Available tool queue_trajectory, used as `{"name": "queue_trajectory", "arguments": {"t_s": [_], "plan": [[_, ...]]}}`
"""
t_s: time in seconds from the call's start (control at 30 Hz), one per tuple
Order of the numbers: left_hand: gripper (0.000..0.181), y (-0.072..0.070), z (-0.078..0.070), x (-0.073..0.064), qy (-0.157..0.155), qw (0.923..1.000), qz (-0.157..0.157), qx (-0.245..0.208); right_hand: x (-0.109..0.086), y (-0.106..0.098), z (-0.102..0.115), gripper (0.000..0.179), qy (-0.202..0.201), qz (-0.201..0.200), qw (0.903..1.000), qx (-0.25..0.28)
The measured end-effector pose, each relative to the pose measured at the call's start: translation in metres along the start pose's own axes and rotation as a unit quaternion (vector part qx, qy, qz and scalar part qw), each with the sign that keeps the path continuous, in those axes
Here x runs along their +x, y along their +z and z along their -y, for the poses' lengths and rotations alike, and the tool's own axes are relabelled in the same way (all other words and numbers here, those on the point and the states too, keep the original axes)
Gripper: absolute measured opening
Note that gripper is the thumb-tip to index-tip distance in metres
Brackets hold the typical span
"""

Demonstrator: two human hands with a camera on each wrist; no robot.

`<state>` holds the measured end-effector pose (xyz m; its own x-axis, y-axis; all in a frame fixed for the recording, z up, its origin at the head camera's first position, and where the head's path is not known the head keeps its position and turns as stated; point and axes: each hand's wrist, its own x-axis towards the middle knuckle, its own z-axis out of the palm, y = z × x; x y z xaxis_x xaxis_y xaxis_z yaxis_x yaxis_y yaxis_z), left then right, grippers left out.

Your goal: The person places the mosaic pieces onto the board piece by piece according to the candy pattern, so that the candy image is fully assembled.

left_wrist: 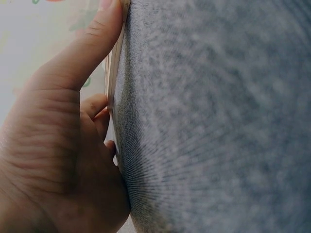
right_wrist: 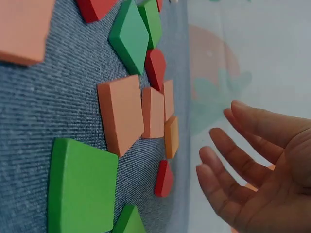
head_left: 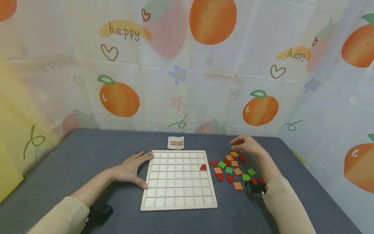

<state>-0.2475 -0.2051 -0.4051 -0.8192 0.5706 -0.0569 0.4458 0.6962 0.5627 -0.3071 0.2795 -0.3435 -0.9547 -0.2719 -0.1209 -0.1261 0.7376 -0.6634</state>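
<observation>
A pale wooden board (head_left: pixel 179 208) with a grid of square cells lies flat on the table. One red quarter-round piece (head_left: pixel 203 167) sits in a cell near its right side. My left hand (head_left: pixel 128 169) is spread along the board's left edge, thumb low on the edge and fingertips at the upper corner. In the left wrist view, the thumb (left_wrist: pixel 95 43) touches the board's side. My right hand (head_left: pixel 248 145) hovers past the far end of the loose pieces, fingers gently bent. The right wrist view has nothing between those fingers (right_wrist: pixel 233 150).
Right of the board lie scattered orange squares (head_left: pixel 238 186), green pieces (head_left: pixel 246 177) and red rounded pieces (head_left: pixel 229 178). A small card (head_left: pixel 176 143) with a candy-like grid picture lies behind the board. A fruit-printed curtain (head_left: pixel 204 97) hangs along the table's back edge.
</observation>
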Motion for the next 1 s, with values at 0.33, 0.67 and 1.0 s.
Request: {"name": "queue_trajectory", "arguments": {"t_s": [0.33, 0.67, 1.0], "plan": [[0.116, 0.001, 0.001, 0.000, -0.003, 1.0000, 0.000, 0.000, 0.005, 0.002, -0.016, 0.043, 0.040, 0.033, 0.9985, -0.014], [0.115, 0.000, 0.000, 0.000, -0.004, 1.0000, -0.003, -0.008, 0.009, 0.005, -0.022, 0.042, 0.039, 0.047, 0.9981, -0.008], [0.116, 0.001, 0.001, 0.001, -0.009, 0.9999, -0.002, -0.004, 0.008, 0.007, -0.023, 0.036, 0.037, 0.039, 0.9979, -0.036]]}}
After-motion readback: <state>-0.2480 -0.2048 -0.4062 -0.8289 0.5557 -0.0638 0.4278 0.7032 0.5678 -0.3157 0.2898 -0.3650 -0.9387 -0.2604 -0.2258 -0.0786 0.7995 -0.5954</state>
